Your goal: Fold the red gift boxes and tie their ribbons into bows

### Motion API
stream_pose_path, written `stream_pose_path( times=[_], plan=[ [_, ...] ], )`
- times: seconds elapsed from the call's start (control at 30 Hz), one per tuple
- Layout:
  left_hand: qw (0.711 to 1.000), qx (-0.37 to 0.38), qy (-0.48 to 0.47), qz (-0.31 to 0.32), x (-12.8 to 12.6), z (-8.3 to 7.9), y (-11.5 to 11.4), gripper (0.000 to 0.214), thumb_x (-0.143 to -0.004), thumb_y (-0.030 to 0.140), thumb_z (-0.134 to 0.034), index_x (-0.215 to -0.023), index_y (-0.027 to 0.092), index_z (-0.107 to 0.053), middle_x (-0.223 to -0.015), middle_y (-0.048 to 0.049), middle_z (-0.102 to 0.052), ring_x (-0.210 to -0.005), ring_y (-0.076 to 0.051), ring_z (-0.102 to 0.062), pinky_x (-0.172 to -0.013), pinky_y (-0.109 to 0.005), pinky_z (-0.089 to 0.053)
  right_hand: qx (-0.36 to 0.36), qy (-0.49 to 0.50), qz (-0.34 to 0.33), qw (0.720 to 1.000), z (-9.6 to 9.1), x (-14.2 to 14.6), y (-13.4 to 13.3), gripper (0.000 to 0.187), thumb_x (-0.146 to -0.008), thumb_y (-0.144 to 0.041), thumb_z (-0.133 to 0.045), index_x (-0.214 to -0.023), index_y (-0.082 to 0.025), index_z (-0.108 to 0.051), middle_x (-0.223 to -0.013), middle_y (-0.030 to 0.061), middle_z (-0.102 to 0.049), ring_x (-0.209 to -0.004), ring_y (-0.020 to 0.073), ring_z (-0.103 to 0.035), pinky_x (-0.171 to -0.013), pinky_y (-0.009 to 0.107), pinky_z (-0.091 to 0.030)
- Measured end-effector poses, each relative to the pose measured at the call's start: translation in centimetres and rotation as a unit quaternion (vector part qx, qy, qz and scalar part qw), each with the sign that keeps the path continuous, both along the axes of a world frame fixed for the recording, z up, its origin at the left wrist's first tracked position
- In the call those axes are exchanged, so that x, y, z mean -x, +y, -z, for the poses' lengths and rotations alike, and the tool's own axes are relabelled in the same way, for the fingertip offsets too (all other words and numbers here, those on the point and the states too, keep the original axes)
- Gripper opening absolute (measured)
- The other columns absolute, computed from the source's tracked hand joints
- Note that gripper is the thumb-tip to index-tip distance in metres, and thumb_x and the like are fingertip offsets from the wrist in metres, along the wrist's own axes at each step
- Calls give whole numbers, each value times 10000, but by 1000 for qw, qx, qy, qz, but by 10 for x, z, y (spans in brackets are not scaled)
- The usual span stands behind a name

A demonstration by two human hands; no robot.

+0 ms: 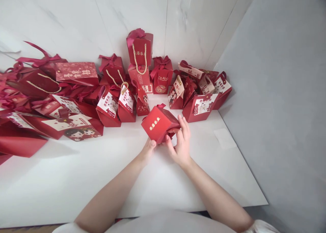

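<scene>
A red gift box (pixel 157 123) with gold characters on its face is held tilted above the white table, a bit of ribbon showing at its far edge. My left hand (pixel 147 149) supports it from below on the near left, thumb against the lower corner; its other fingers are mostly hidden. On the right side, my right hand (pixel 180 140) has its fingers bent against the box's side and lower edge. Just beyond the box stands a small red box (pixel 143 99) with a cartoon picture.
Many red gift boxes (pixel 84 124) are heaped along the left. Two stacked boxes (pixel 140 51) with a rope handle stand by the marble wall (pixel 142 9). Several small boxes (pixel 201 107) cluster at the right, near the grey wall (pixel 280 90). The white table (pixel 76 178) ends at the right.
</scene>
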State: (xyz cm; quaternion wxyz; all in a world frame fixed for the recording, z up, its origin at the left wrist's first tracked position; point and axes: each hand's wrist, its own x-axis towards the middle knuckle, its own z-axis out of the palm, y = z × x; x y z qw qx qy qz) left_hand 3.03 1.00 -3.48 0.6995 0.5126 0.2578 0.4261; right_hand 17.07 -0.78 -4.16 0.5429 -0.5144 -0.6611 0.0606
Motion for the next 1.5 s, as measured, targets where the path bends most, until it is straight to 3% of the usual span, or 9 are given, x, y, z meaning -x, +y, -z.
stream_pose_path(
  times=[0.23, 0.67, 0.77, 0.9, 0.97, 1.1, 1.3, 1.5],
  plan=[
    [1000, 15, 0, -7, -5, -4, -4, 965, -710, 857, -505, -1449, 243, -422, -1493, -154, -447, -1342, -418, -442, -934, -498, -526, -17, 22, -9, 1000, -1, -3, 0, 99, -883, -297, -572, -942, -239, -517, -1574, 68, -306, -1462, 354, -258, -1164, 645, -223],
    [996, 79, -40, 4, 5, 17, 1, 814, -771, 758, -561, -1397, 243, -483, -1407, -131, -551, -1292, -371, -513, -1006, -502, -498, -24, 9, -5, 1000, -2, -4, 0, 142, -873, -333, -595, -941, -244, -508, -1548, 78, -327, -1447, 361, -281, -1165, 651, -207],
    [993, 95, -58, 31, 6, 15, 0, 819, -771, 758, -559, -1394, 230, -493, -1412, -138, -543, -1281, -371, -526, -1025, -511, -485, -27, 8, -5, 1000, -1, -4, 0, 227, -852, -354, -638, -1011, -253, -511, -1556, 78, -310, -1449, 369, -270, -1165, 662, -193],
    [989, 125, -74, 36, 8, 12, 0, 938, -735, 841, -492, -1424, 204, -459, -1365, -170, -573, -1100, -370, -642, -969, -542, -506, -56, -21, -6, 998, 1, -1, 0, 486, -809, -438, -702, -1197, -261, -469, -1543, 131, -321, -1415, 379, -336, -1148, 658, -242],
    [989, 119, -81, 31, 7, 11, 1, 948, -721, 844, -511, -1419, 204, -465, -1379, -170, -561, -1084, -362, -647, -949, -522, -521, -62, -47, 6, 997, 1, 0, 0, 501, -801, -475, -713, -1186, -254, -481, -1534, 141, -337, -1416, 384, -336, -1145, 655, -250],
    [994, 77, -78, 13, 7, 10, 3, 817, -754, 724, -628, -1390, 228, -497, -1406, -137, -544, -1240, -365, -548, -911, -439, -547, -57, -82, 33, 994, 1, 1, 0, 442, -820, -516, -695, -1094, -215, -523, -1524, 164, -356, -1436, 390, -302, -1149, 647, -244],
    [997, 51, -54, -36, 8, 9, 8, 999, -665, 641, -775, -1482, 256, -347, -1390, -159, -543, -1262, -409, -522, -830, -437, -549, -43, -89, 37, 994, 0, -2, 3, 395, -823, -514, -694, -993, -214, -502, -1530, 179, -348, -1460, 384, -256, -1147, 655, -237],
    [996, 60, -46, -38, 7, 15, 9, 1076, -682, 676, -739, -1526, 260, -218, -1426, -185, -504, -1271, -394, -520, -892, -469, -536, -56, -83, 59, 993, 2, -1, 5, 384, -831, -517, -689, -938, -225, -465, -1479, 190, -410, -1447, 373, -292, -1131, 659, -272]
  ],
)
